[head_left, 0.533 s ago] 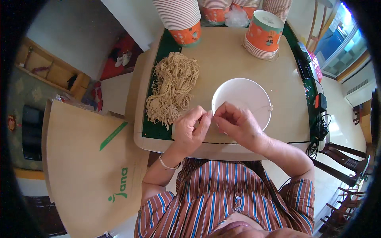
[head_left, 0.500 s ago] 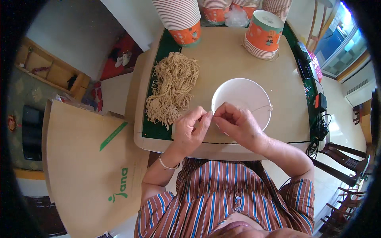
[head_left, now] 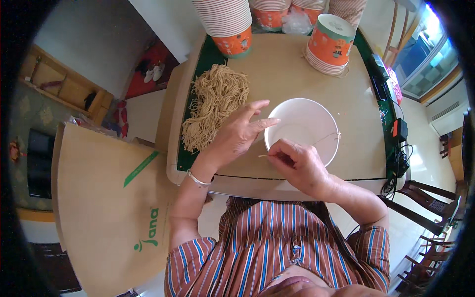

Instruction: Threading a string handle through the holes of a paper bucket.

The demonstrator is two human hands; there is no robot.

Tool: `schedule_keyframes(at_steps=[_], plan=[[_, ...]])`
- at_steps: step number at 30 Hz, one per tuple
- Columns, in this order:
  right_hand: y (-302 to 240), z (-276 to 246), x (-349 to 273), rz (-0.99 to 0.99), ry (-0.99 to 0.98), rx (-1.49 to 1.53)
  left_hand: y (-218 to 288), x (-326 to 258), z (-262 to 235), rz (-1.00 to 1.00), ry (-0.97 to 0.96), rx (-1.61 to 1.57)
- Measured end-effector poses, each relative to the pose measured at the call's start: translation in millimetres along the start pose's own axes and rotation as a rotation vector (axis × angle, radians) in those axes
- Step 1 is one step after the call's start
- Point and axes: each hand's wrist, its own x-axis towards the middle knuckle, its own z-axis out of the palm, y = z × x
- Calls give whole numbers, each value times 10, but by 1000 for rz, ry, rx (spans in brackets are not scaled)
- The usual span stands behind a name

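A white paper bucket [head_left: 303, 115] stands mouth up near the table's front edge. One end of a thin tan cord [head_left: 324, 138] is fixed at the bucket's right rim; the cord runs across the mouth toward my right hand. My right hand [head_left: 300, 166] pinches the cord over the near left rim, and a short end sticks out left of the fingers. My left hand [head_left: 241, 129] is open, its fingers stretched toward the bucket's left rim with nothing in them. Beside it lies a heap of loose tan cords [head_left: 217, 101], partly covered by that hand.
Upside-down orange and green buckets [head_left: 330, 42] stand nested at the back right. A taller stack of buckets [head_left: 226, 29] rises at the back left. Black cables and an adapter [head_left: 400, 127] lie along the right edge. A large cardboard box [head_left: 114, 208] stands left of the table.
My left hand has let go of the cord, moved up and left, and opened. My right hand still pinches the cord in nearly the same place.
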Motion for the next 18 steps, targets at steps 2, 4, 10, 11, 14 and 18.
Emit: schedule_keyframes(at_steps=[2,4,10,11,14,18], plan=[[-20,-17,-7,11,-13,-13,-65,41,-23,64,13,27],[-38,-66,-19,-29,4,2,-73,49,-52,130,22,52],[-111,-271,28,-280,234,-106,-3,85,-142,200,-103,101],[-119,-298,43,-355,289,-178,9,85,-145,208,-88,83],[-245,-347,-26,-386,307,-247,37,103,-157,221,-43,42],[-220,-231,-77,-409,338,-327,50,159,-101,216,53,-89]])
